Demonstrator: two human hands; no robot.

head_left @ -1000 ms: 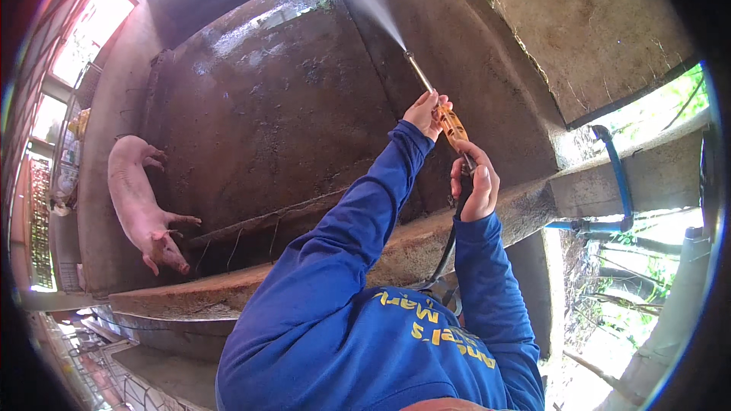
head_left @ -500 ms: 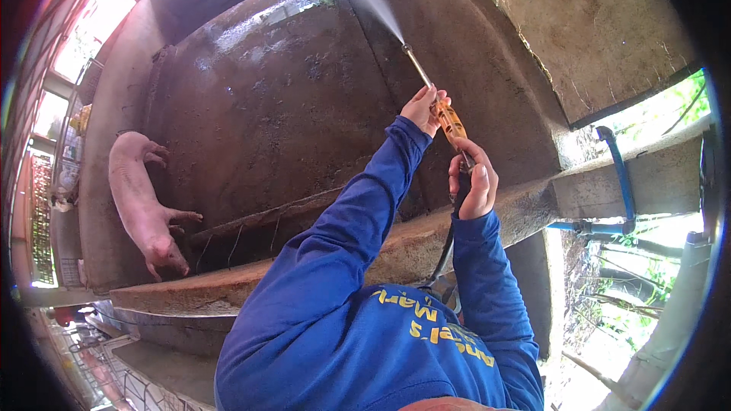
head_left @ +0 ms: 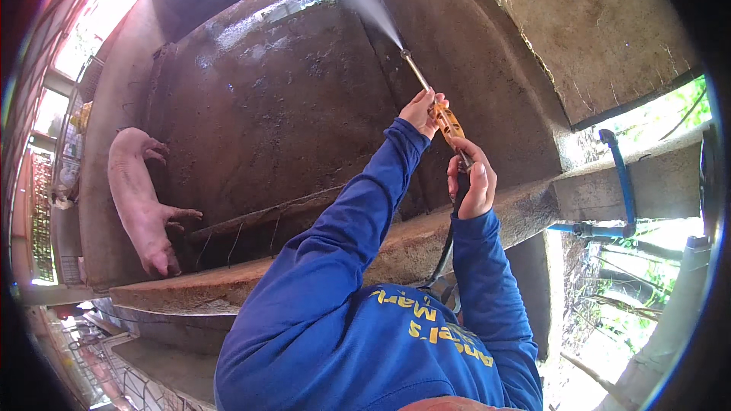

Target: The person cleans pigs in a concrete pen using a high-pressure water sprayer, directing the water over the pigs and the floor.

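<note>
Both my hands grip a pressure washer wand (head_left: 448, 120) with an orange slotted sleeve and a thin metal lance. My left hand (head_left: 421, 113) is closed round the front of the sleeve, where the lance begins. Behind it, my right hand (head_left: 476, 180) wraps the rear handle, from which a dark hose (head_left: 444, 255) hangs down past my blue sleeve. A white fan of water (head_left: 373, 9) leaves the nozzle toward the far wall and floor edge. Wet concrete floor (head_left: 266, 99) spreads across the pen. A pink pig (head_left: 137, 190) stands at the left, its head low beside the near wall.
A low concrete wall (head_left: 202, 288) runs between me and the pen, with a trough ledge and thin metal bars inside it. Blue pipe (head_left: 623, 183) is fixed at the right by a concrete beam. Another pig (head_left: 103, 373) shows behind wire fencing at the lower left.
The pig has lowered and turned its head slightly toward the near wall. The wand's nozzle has dipped a little nearer me, with water still spraying. My grip is the same.
</note>
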